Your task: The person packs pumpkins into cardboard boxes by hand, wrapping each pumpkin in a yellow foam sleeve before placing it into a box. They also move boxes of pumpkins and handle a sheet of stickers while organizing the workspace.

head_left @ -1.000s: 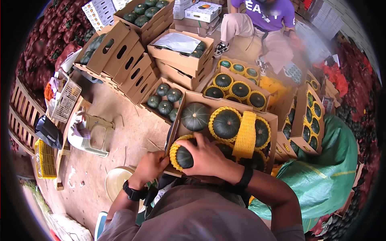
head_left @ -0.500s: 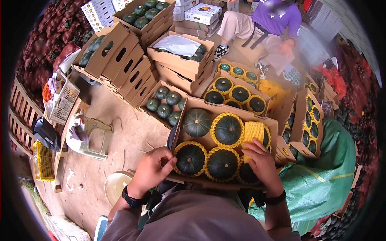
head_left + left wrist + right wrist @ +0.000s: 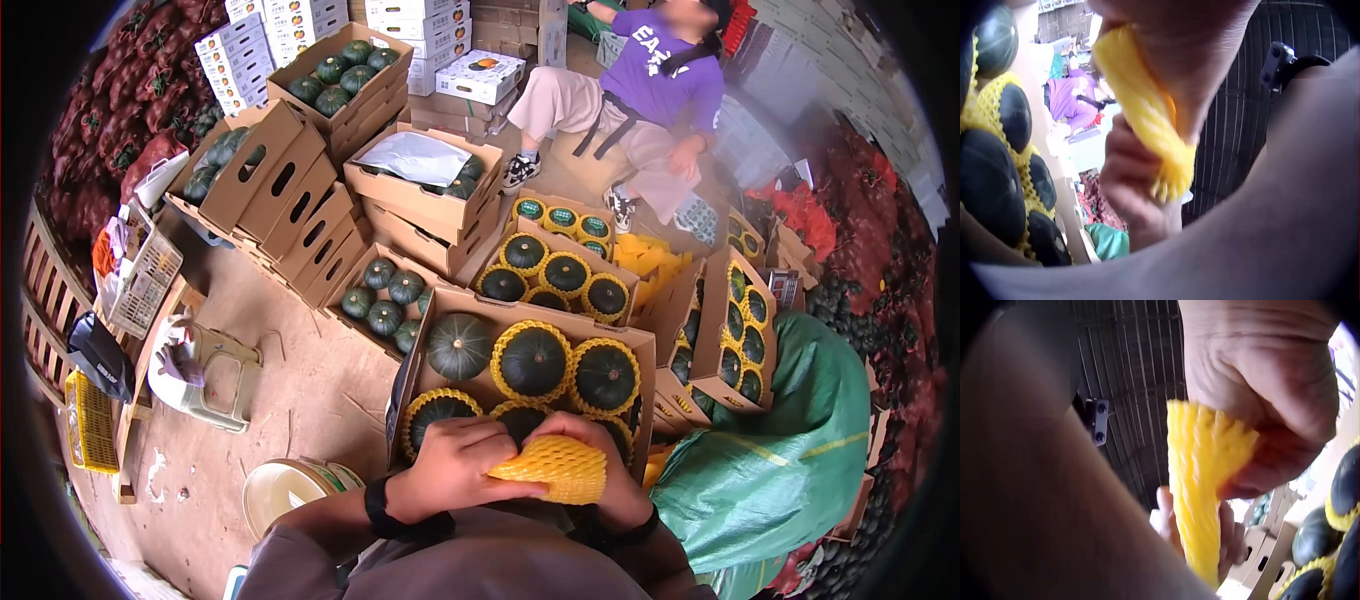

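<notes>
A yellow foam net sleeve (image 3: 555,470) is between my hands, close to my body over the box's front edge. My left hand (image 3: 450,468) pinches one end, and my right hand (image 3: 612,475) grips the other. In the left wrist view the sleeve (image 3: 1141,106) looks flattened and narrow. The right wrist view shows a ruffled end of the sleeve (image 3: 1210,431) by my right hand (image 3: 1260,381). Beyond the hands, a cardboard box (image 3: 648,385) holds dark green pumpkins. One pumpkin (image 3: 460,345) at its back left is bare; others, like this pumpkin (image 3: 530,362), wear yellow nets.
Behind stand a box of netted pumpkins (image 3: 565,272) and a box of bare ones (image 3: 385,318). Stacked cartons (image 3: 300,205) rise at the back left. A green tarp (image 3: 790,420) bulges at right, a bucket (image 3: 285,495) stands at left. A seated person (image 3: 640,110) is at the back.
My right hand left the netted pumpkin at the front left and took the yellow sleeve from the box's right side. The sleeve is now at the front, with both hands on it.
</notes>
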`<action>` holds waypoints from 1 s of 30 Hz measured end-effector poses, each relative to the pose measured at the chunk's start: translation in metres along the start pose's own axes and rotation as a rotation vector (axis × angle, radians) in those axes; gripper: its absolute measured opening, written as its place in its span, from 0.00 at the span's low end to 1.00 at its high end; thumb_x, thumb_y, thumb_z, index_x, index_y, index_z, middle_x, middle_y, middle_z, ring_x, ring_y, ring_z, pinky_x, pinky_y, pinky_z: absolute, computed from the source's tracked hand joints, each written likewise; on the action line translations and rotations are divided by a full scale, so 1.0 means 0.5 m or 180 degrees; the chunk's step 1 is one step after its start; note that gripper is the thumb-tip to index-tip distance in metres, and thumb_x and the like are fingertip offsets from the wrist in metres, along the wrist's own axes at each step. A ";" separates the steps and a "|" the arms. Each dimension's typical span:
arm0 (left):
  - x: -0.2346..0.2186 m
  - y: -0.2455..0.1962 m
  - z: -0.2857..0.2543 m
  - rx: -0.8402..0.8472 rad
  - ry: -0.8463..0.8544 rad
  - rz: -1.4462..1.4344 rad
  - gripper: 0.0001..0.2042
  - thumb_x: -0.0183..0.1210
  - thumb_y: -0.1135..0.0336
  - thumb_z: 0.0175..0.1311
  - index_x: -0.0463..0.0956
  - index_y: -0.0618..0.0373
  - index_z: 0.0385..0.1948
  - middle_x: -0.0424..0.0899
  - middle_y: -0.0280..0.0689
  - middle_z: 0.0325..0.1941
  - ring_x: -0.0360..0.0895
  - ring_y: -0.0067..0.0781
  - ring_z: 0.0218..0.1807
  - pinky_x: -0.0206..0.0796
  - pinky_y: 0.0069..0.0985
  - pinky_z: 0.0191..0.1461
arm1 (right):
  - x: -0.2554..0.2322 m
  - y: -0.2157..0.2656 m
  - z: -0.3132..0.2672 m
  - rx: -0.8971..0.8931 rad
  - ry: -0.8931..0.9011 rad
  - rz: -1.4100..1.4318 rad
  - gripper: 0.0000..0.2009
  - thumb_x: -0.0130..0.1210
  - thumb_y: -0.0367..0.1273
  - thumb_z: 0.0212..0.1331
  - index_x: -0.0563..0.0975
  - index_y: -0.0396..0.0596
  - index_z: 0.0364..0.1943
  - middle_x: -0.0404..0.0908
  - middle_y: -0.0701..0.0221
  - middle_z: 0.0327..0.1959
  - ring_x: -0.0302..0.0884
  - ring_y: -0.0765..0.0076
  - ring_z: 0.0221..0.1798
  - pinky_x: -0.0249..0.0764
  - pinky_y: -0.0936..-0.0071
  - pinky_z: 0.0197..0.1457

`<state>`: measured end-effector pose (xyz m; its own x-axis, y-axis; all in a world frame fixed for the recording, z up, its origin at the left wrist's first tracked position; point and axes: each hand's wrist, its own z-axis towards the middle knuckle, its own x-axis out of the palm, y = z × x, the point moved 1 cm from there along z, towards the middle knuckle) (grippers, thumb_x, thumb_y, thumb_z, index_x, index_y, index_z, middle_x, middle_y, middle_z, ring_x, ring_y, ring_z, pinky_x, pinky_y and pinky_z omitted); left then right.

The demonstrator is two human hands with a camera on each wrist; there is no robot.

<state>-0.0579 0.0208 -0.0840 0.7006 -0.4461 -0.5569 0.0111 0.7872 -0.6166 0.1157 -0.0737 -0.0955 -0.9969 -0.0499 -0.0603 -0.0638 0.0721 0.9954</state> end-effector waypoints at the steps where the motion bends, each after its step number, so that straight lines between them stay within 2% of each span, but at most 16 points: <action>1: 0.004 -0.005 0.002 -0.0035 -0.0611 0.0321 0.20 0.74 0.56 0.40 0.79 0.56 0.32 0.77 0.37 0.32 0.76 0.36 0.36 0.69 0.29 0.38 | 0.008 0.000 0.010 -0.0544 -0.0526 0.0274 0.18 0.66 0.27 0.47 0.74 0.43 0.43 0.77 0.69 0.42 0.75 0.75 0.46 0.69 0.80 0.49; 4: 0.020 -0.016 -0.002 -0.0157 -0.0912 0.0620 0.47 0.77 0.56 0.34 0.62 0.57 0.62 0.60 0.48 0.59 0.59 0.51 0.60 0.57 0.41 0.62 | 0.033 -0.037 0.065 -0.1011 -0.2818 0.0727 0.17 0.65 0.26 0.48 0.70 0.43 0.40 0.73 0.72 0.37 0.71 0.77 0.41 0.67 0.80 0.45; 8: 0.015 0.030 0.001 -0.0475 -0.0229 -0.0702 0.28 0.66 0.68 0.53 0.68 0.63 0.57 0.75 0.41 0.45 0.73 0.33 0.44 0.64 0.25 0.54 | 0.075 -0.020 0.076 -0.1033 -0.2036 0.0521 0.06 0.57 0.23 0.55 0.70 0.44 0.30 0.71 0.78 0.27 0.67 0.83 0.33 0.66 0.82 0.37; 9: 0.021 0.053 -0.018 -0.1082 -0.0410 -0.2302 0.20 0.61 0.71 0.58 0.70 0.63 0.53 0.77 0.37 0.41 0.74 0.28 0.42 0.65 0.22 0.52 | 0.057 -0.043 0.075 -0.1099 -0.2127 0.0020 0.05 0.54 0.22 0.56 0.70 0.44 0.27 0.71 0.80 0.25 0.67 0.85 0.31 0.66 0.84 0.36; 10: 0.027 0.067 -0.038 -0.1702 -0.0559 -0.3911 0.13 0.55 0.74 0.63 0.72 0.64 0.49 0.79 0.34 0.38 0.75 0.22 0.40 0.65 0.20 0.50 | 0.047 -0.059 0.081 -0.1149 -0.2268 0.0808 0.05 0.51 0.19 0.57 0.70 0.44 0.28 0.72 0.78 0.27 0.68 0.86 0.32 0.66 0.85 0.36; 12: 0.028 0.068 -0.057 -0.1923 -0.0010 -0.4082 0.05 0.50 0.70 0.69 0.72 0.62 0.38 0.79 0.31 0.35 0.74 0.17 0.39 0.65 0.17 0.46 | 0.017 -0.105 0.097 -0.1060 -0.2089 0.1563 0.07 0.46 0.23 0.61 0.72 0.42 0.42 0.75 0.73 0.36 0.74 0.78 0.39 0.71 0.77 0.46; 14: 0.020 0.044 -0.026 -0.3061 -0.0177 -0.4149 0.07 0.50 0.67 0.70 0.72 0.60 0.39 0.77 0.29 0.33 0.73 0.15 0.38 0.64 0.15 0.46 | 0.008 -0.107 0.091 -0.0227 -0.0351 0.3425 0.15 0.42 0.32 0.66 0.70 0.39 0.52 0.76 0.64 0.49 0.74 0.68 0.52 0.70 0.69 0.57; 15: 0.022 0.060 -0.034 -0.2790 -0.0376 -0.4205 0.09 0.50 0.64 0.70 0.72 0.60 0.40 0.77 0.31 0.35 0.73 0.16 0.39 0.64 0.16 0.46 | 0.013 -0.185 0.082 0.0134 0.0316 0.4194 0.23 0.38 0.40 0.68 0.65 0.38 0.60 0.70 0.59 0.61 0.66 0.61 0.64 0.61 0.62 0.67; 16: 0.029 0.091 -0.052 -0.2514 -0.0568 -0.4253 0.11 0.51 0.62 0.69 0.73 0.61 0.42 0.78 0.32 0.38 0.73 0.17 0.41 0.64 0.16 0.47 | 0.017 -0.084 0.033 0.0201 -0.0379 0.2739 0.23 0.39 0.40 0.69 0.64 0.37 0.61 0.69 0.60 0.62 0.66 0.63 0.64 0.58 0.64 0.69; 18: 0.008 0.066 -0.033 -0.1697 -0.0646 -0.3951 0.20 0.60 0.56 0.62 0.73 0.56 0.52 0.73 0.42 0.54 0.68 0.30 0.57 0.62 0.29 0.58 | 0.021 -0.054 0.015 -0.0153 -0.0158 0.4032 0.28 0.44 0.43 0.67 0.61 0.37 0.63 0.64 0.58 0.66 0.61 0.56 0.68 0.52 0.56 0.73; 20: -0.030 0.023 0.001 -0.0513 -0.0522 -0.0704 0.23 0.67 0.58 0.52 0.76 0.48 0.52 0.63 0.47 0.64 0.57 0.46 0.66 0.53 0.41 0.66 | 0.014 -0.040 0.029 -0.0886 -0.0004 0.2966 0.30 0.48 0.44 0.64 0.60 0.38 0.65 0.63 0.58 0.66 0.60 0.55 0.69 0.52 0.55 0.72; 22: -0.038 0.017 -0.017 0.0049 -0.0582 0.0635 0.15 0.68 0.63 0.48 0.83 0.45 0.40 0.63 0.44 0.65 0.55 0.53 0.66 0.49 0.43 0.68 | 0.001 -0.058 0.013 -0.0690 -0.0044 0.2467 0.28 0.50 0.43 0.64 0.63 0.39 0.62 0.65 0.60 0.65 0.60 0.58 0.68 0.54 0.58 0.71; 25: -0.038 0.030 -0.009 -0.0325 -0.0233 -0.1020 0.06 0.61 0.64 0.57 0.78 0.53 0.28 0.78 0.41 0.49 0.72 0.46 0.53 0.59 0.38 0.59 | -0.015 -0.097 0.059 -0.1388 -0.0853 0.2787 0.17 0.48 0.39 0.66 0.72 0.43 0.53 0.71 0.64 0.59 0.68 0.63 0.61 0.62 0.64 0.63; 26: -0.031 0.036 -0.013 -0.0600 -0.0091 -0.1515 0.08 0.59 0.64 0.59 0.75 0.55 0.25 0.81 0.40 0.42 0.76 0.45 0.47 0.63 0.36 0.55 | 0.010 -0.006 0.066 -0.0574 -0.1371 0.2940 0.14 0.47 0.40 0.67 0.74 0.45 0.45 0.75 0.64 0.51 0.69 0.65 0.56 0.64 0.70 0.58; 28: -0.030 0.060 -0.037 -0.0983 0.0152 -0.2280 0.11 0.59 0.61 0.62 0.72 0.58 0.28 0.81 0.36 0.36 0.76 0.31 0.40 0.64 0.28 0.48 | 0.046 0.012 0.044 -0.0622 0.0070 0.0238 0.14 0.51 0.41 0.65 0.73 0.43 0.40 0.76 0.66 0.43 0.72 0.68 0.49 0.65 0.73 0.51; 30: -0.041 0.093 -0.082 -0.1834 0.0439 -0.3910 0.14 0.60 0.58 0.61 0.71 0.60 0.30 0.80 0.34 0.34 0.74 0.24 0.39 0.64 0.25 0.46 | 0.058 0.015 0.040 -0.0745 0.0022 -0.0728 0.13 0.56 0.38 0.62 0.74 0.41 0.33 0.74 0.72 0.31 0.70 0.74 0.35 0.66 0.75 0.41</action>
<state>-0.1009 0.0491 -0.1239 0.3783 -0.7890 0.4841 0.2495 -0.4167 -0.8741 0.0853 -0.0547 -0.0915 -0.9576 -0.0453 -0.2846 -0.2731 -0.1728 0.9463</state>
